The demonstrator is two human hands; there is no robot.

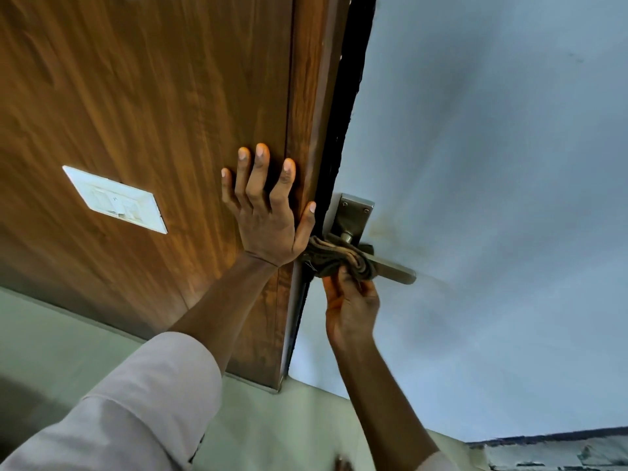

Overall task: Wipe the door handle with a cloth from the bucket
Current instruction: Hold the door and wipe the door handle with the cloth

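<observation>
Fingers [365, 289] of the right hand [351, 311] are gripping a brown cloth [339, 260], bunching it around the metal door handle [390, 270]; left hand [268, 212] is lying open, flat against the wooden panel [153, 96] beside a white switch plate [115, 198].

A brown wood-grain wall panel [142, 96] carries a white switch plate [115, 199]. Right of the panel stands a pale blue-grey door [492, 164]; below the panel lies a light greenish floor [61, 338].
</observation>
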